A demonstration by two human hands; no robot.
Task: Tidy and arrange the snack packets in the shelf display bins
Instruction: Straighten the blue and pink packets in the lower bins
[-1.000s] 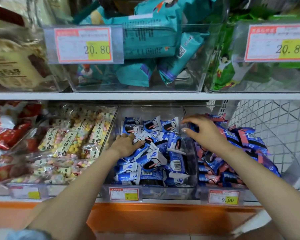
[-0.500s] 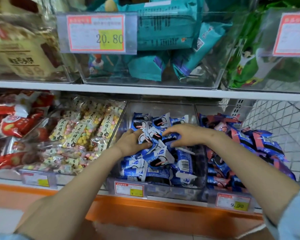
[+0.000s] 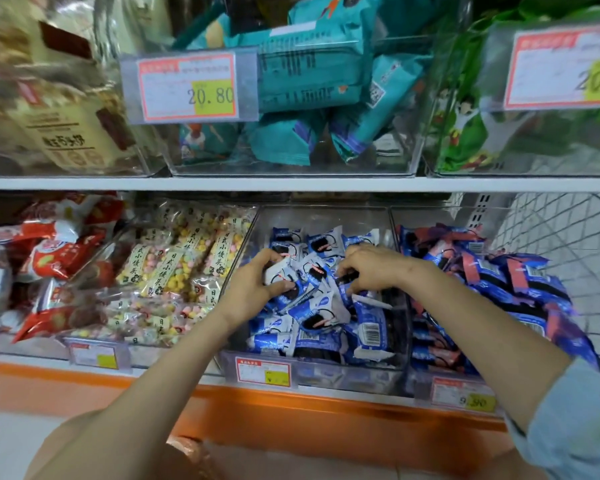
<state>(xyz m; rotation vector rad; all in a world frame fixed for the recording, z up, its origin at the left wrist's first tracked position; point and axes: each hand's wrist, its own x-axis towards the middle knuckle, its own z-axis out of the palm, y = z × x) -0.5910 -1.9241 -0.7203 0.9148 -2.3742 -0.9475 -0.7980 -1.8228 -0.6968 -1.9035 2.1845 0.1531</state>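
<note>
Where the lower shelf runs across the middle of the frame, the blue-and-white packets [image 3: 329, 317] lie in a loose, criss-crossed heap inside the clear bin [image 3: 329, 377] at centre. Some lie face up and others show their barcodes. Both hands are in the heap. The left hand [image 3: 253, 289] has its thumb and fingers curled round a white-faced packet [image 3: 278, 271] near the top of the pile, a firm wrap rather than a fingertip pinch. The right hand [image 3: 373, 270], just to the right of it, is turned palm down with its fingers bent into the packets. Whether they grip one or only press and rake, I cannot tell, since the fingertips are hidden.

These packets look light and small, wrapped in glossy film that probably slides easily and crinkles under pressure. The dark round pictured on the wrappers suggests a biscuit inside, so hard squeezing could crack it. The safer hold seems to be across the flat sides, or by the crimped end seals when turning one over. Loose stacks may slip toward the front wall.

To the right, blue-and-pink packets [image 3: 499, 271] fill the neighbouring bin; to the left sit clear packs of pastel balls [image 3: 174, 265].
</note>
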